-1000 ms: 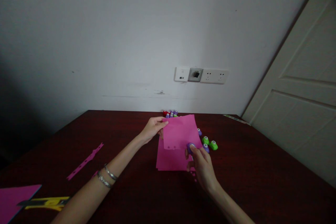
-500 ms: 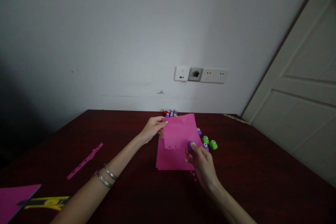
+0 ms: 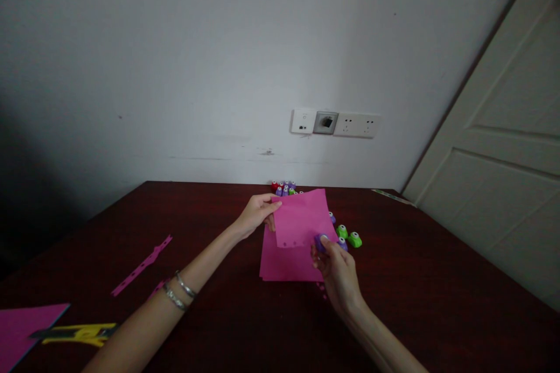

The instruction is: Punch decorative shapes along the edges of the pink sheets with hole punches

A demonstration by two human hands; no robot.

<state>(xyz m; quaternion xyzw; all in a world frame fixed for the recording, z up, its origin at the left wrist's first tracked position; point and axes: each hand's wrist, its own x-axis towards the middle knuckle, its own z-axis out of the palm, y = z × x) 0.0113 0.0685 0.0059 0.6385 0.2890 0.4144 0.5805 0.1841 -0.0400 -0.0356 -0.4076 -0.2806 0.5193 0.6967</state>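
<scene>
My left hand (image 3: 258,214) pinches the upper left corner of a pink paper sheet (image 3: 304,215), thumb on top, and holds it tilted up. Along the sheet's lower edge runs a row of small punched holes. My right hand (image 3: 338,271) is closed around a purple craft punch (image 3: 321,242), its thumb on the punch's top, at the sheet's lower right edge. Beneath the raised sheet lie more pink sheets (image 3: 289,265), flat on the table. Small pink cut-outs (image 3: 321,288) lie just below them, beside my right hand.
Green punches (image 3: 354,239) and another purple punch (image 3: 342,243) stand right of the paper; several more punches (image 3: 284,187) cluster by the wall. At left lie a pink punched strip (image 3: 142,266), a yellow utility knife (image 3: 81,334) and pink paper (image 3: 26,329). Sockets (image 3: 356,125) are on the wall.
My right hand and the purple punch have shifted slightly right along the sheet's lower edge. The left hand keeps its hold on the sheet, which has barely moved.
</scene>
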